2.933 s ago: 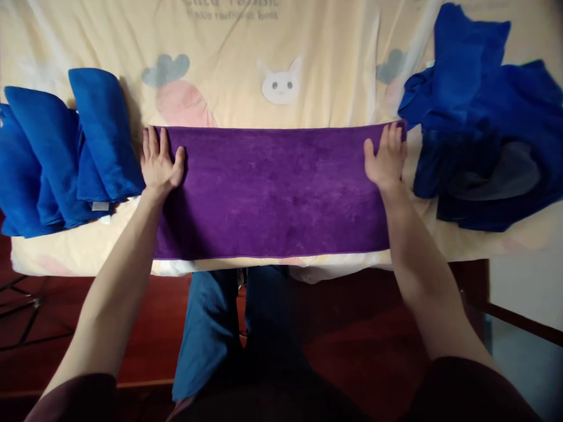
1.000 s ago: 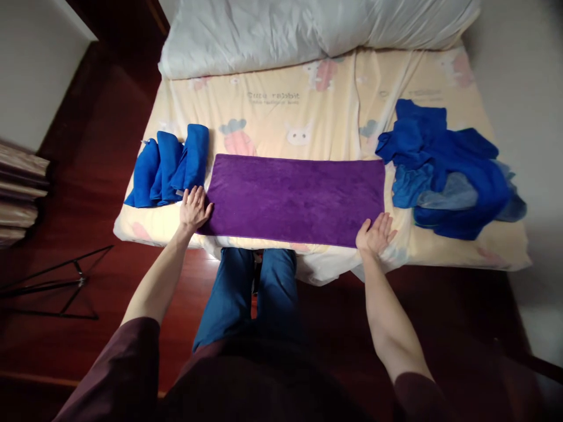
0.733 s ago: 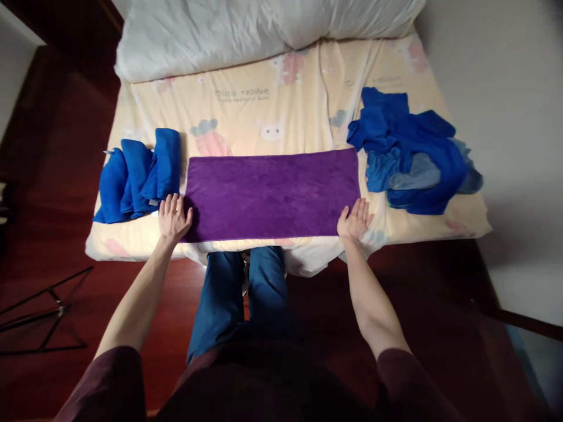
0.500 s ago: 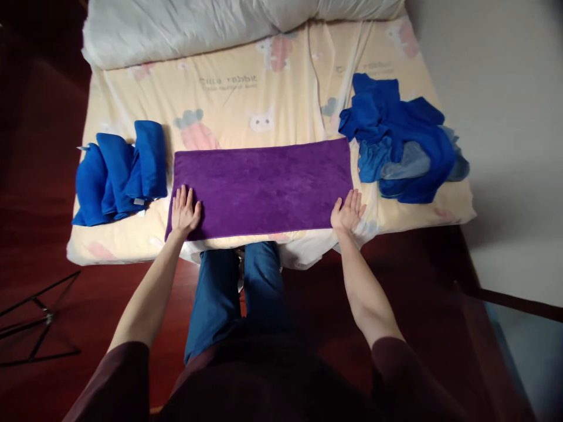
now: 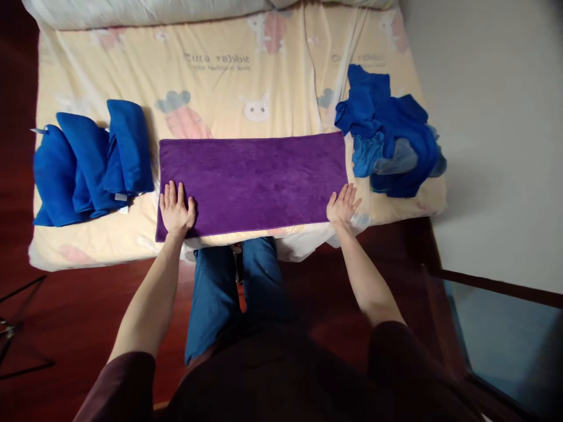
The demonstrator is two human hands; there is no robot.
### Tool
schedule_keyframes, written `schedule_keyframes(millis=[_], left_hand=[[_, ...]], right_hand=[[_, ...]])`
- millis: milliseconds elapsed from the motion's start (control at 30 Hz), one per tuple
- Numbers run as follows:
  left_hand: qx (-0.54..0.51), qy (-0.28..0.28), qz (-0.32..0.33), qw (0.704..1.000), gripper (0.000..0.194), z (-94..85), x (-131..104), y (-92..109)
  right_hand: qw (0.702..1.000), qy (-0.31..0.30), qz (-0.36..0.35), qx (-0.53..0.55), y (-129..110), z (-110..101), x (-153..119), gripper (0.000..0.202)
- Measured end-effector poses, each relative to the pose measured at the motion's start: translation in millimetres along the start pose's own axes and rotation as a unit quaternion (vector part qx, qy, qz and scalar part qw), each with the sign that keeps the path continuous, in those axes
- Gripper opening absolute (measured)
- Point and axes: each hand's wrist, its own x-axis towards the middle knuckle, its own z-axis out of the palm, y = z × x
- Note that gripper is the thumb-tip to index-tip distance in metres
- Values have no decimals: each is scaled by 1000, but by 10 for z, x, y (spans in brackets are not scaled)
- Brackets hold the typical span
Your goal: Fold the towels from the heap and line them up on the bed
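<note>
A purple towel (image 5: 255,176) is spread flat in a long rectangle along the front edge of the bed. My left hand (image 5: 176,210) lies flat, fingers stretched, on its left end near the front corner. At the opposite end, my right hand (image 5: 342,205) rests with fingers spread over the towel's right edge. Neither hand grips anything. Left of the towel are several rolled or folded blue cloths (image 5: 129,146), with small white tags showing. A loose, crumpled heap of blue cloths (image 5: 387,129) lies to the right.
The bed's cream sheet (image 5: 281,82) has rabbit and carrot prints. A pale bulky quilt (image 5: 145,12) lies across the back. On the right stands a grey wall (image 5: 492,117); a black metal stand (image 5: 21,328) is on the dark red floor at the left.
The camera view has shifted, so the bed appears larger and further left. My right hand has slid slightly inward at the towel's edge; my left hand stays at the left end.
</note>
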Motion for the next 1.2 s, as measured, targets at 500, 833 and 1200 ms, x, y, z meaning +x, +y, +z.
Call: schedule_keyframes(millis=[500,833,1200], left_hand=[[-22,-6,27,999,67,116,21,-150],[-68,-30,30,997,68,69,52,-110],[21,0,94,995,69,-116,-511,-529]], right_hand=[[993,-68,-83,-44,25,376,1539,67],[962,-41,-269,-3,307,101,609,62],[962,-37,-269,-20,1382,147,176,66]])
